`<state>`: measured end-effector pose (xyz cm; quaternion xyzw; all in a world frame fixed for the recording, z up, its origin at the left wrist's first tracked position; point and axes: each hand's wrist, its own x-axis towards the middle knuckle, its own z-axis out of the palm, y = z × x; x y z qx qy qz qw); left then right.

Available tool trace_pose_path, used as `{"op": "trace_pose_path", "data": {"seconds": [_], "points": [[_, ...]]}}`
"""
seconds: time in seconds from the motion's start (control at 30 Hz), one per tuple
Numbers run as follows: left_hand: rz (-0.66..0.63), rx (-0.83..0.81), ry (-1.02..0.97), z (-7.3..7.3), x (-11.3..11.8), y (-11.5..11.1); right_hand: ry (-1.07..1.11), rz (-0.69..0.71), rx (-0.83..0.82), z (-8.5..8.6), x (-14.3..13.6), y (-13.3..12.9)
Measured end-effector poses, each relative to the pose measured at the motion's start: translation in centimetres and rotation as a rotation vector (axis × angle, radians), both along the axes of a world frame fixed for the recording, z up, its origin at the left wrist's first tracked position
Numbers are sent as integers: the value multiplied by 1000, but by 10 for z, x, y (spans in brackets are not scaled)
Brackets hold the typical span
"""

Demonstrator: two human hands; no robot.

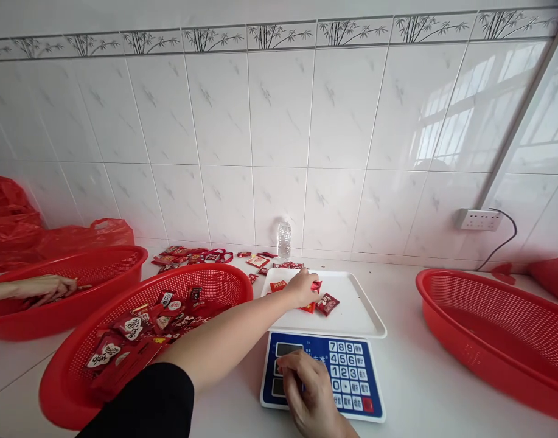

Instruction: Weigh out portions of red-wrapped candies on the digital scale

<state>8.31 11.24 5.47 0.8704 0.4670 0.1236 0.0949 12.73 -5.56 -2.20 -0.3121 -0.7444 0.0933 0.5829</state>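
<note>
My left hand [302,288] reaches across to the white tray [352,316] of a weighing scale. Its fingers are closed on a small red packet [316,286], which they partly hide. More small packets lie around it on the tray, among them a dark red packet [327,304] just to the right. My right hand [311,389] hovers over the left part of the scale's blue panel [347,377], its fingers curled in and nothing seen in them. It partly covers the display windows. Below my left arm, a red oval basket [215,274] holds many red packets.
At the far left a co-worker's hand [50,288] is inside another red basket [123,258], beside red plastic bags [9,213]. Loose packets [191,255] and a clear bottle [284,239] are near the wall. A red basket [470,347] stands at right, below a socket strip [478,219].
</note>
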Motion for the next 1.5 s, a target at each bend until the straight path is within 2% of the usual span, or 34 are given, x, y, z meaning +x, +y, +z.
{"op": "trace_pose_path", "data": {"seconds": [0.2,0.53,0.73,0.83,0.97,1.03,1.1,1.2,1.3,1.4,1.5], "points": [[-38,173,-14,7,11,-4,6,5,6,0,-1,1],[-177,99,197,-1,26,-37,-6,5,4,0,-1,1],[-226,169,226,-10,33,-32,10,14,13,-6,-1,3],[-266,156,167,-4,31,-27,30,-5,40,-6,0,4],[-244,171,-22,20,16,-15,32,-11,12,-4,0,2],[-194,159,-117,32,1,-9,32,-2,1,-3,-1,1],[-155,148,-181,38,-17,-4,29,8,1,-3,-1,0],[-150,142,-202,33,-44,-1,14,20,0,-4,-2,-1],[-225,105,-104,21,-62,-4,3,28,5,-6,-2,0],[-281,76,16,17,-68,-9,0,27,2,-6,-2,1],[-308,44,97,21,-68,-15,2,27,-2,-6,-2,1]]}}
